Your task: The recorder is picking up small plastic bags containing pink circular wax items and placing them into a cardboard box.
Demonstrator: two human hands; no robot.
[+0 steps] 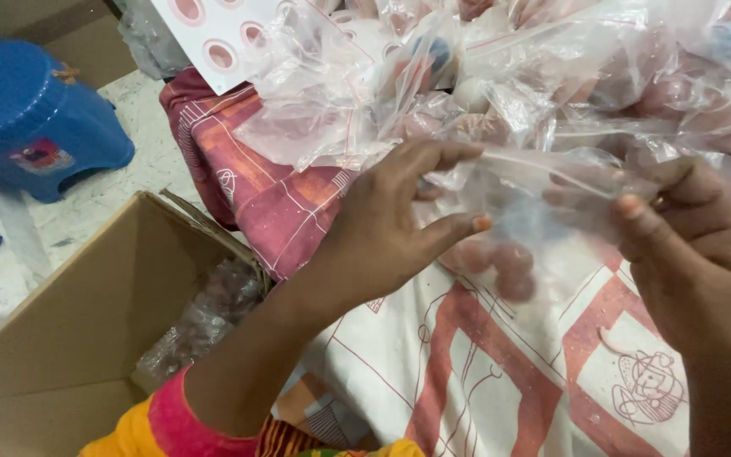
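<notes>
I'm watching both hands working over patterned red-and-white cloth [501, 372]. Left hand [387, 224] pinching left end of clear zip bag [535, 211], thumb and fingers clamping its top strip. Right hand [700, 245] gripping right end likewise. Bag hanging between hands, holding three pinkish balls [497, 262]. Pile of filled bags [552, 76] lying just behind. Cardboard box [69, 338] sitting at left, blue stool [31, 114] beyond it.

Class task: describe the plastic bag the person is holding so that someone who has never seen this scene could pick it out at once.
Start at the red-and-white patterned cloth covering the surface, with a heap of clear bags at its far side. Just in front of that heap, the left hand and right hand hold one clear zip bag by its top edge. Unlike the piled bags, it is lifted up, with pinkish balls hanging in its bottom.
</notes>
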